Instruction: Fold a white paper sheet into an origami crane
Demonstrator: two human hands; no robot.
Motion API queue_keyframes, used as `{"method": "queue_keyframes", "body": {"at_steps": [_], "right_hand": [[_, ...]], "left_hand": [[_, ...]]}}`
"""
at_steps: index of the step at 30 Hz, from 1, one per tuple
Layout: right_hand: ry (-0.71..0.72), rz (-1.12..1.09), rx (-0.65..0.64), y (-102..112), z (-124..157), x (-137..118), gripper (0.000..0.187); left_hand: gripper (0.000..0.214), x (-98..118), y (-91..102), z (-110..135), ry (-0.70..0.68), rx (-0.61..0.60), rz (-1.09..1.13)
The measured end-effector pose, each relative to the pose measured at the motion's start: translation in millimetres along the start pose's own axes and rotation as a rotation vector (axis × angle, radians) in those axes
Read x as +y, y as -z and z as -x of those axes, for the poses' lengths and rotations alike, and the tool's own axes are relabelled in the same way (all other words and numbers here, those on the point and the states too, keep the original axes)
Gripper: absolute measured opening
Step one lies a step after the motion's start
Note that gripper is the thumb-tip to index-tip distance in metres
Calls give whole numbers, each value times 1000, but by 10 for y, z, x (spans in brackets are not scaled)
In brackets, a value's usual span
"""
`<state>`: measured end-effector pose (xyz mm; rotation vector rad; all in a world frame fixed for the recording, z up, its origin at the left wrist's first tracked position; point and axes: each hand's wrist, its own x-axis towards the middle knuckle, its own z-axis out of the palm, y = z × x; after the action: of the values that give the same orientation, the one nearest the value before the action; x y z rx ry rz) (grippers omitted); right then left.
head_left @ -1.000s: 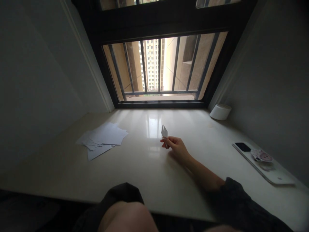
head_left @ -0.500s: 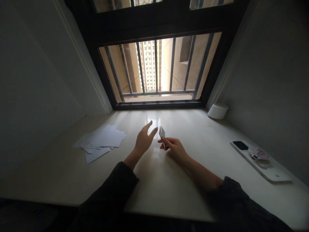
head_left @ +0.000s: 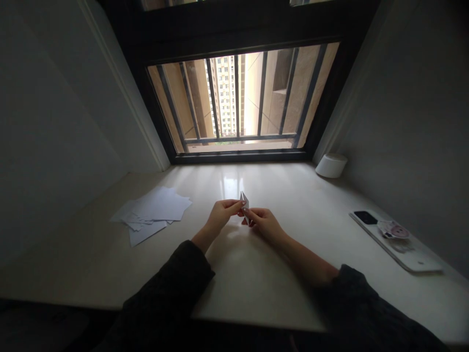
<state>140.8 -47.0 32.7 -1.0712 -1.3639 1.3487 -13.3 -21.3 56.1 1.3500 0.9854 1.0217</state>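
A small folded white paper piece [head_left: 244,201] stands upright between my two hands above the pale window-side table [head_left: 234,274]. My right hand [head_left: 266,224] pinches its lower right edge with fingers closed. My left hand [head_left: 221,215] has come in from the left and pinches the paper's left side with thumb and fingertips. Both forearms wear dark sleeves and rest over the table's near half.
A loose pile of white paper sheets [head_left: 152,212] lies at the left of the table. A white tablet with a phone and a sticker-like item [head_left: 394,238] sits at the right. A white round container [head_left: 331,165] stands at the far right corner, below the barred window [head_left: 238,98].
My left hand, absent a second ago, rose open toward the paper and has now closed on its left side. My right hand stayed in place holding the paper.
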Motion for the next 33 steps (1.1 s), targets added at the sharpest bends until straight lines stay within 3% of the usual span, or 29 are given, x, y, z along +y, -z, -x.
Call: {"method": "queue_keyframes", "body": {"at_steps": [6, 11, 14, 17, 19, 23, 29, 33], "right_hand": [[-104, -281, -96, 21, -48, 46, 37], [-99, -249, -98, 21, -49, 67, 28], [-24, -113, -25, 28, -43, 79, 27], [158, 21, 116, 48, -41, 90, 35], [264, 58, 104, 60, -39, 85, 43], [294, 90, 9, 63, -38, 70, 35], [316, 188, 147, 74, -53, 74, 22], [468, 314, 201, 119, -45, 46, 17]], "left_hand": [[37, -81, 20, -16, 43, 66, 43], [35, -101, 20, -29, 62, 121, 75], [33, -101, -1, -31, 77, 156, 79], [34, -105, -27, -28, 83, 182, 80], [36, -109, -43, -23, 89, 175, 85], [38, -110, -66, -11, 102, 130, 115], [35, -77, -84, 7, 140, 126, 75], [34, -62, -99, 21, 181, 111, 61]]}}
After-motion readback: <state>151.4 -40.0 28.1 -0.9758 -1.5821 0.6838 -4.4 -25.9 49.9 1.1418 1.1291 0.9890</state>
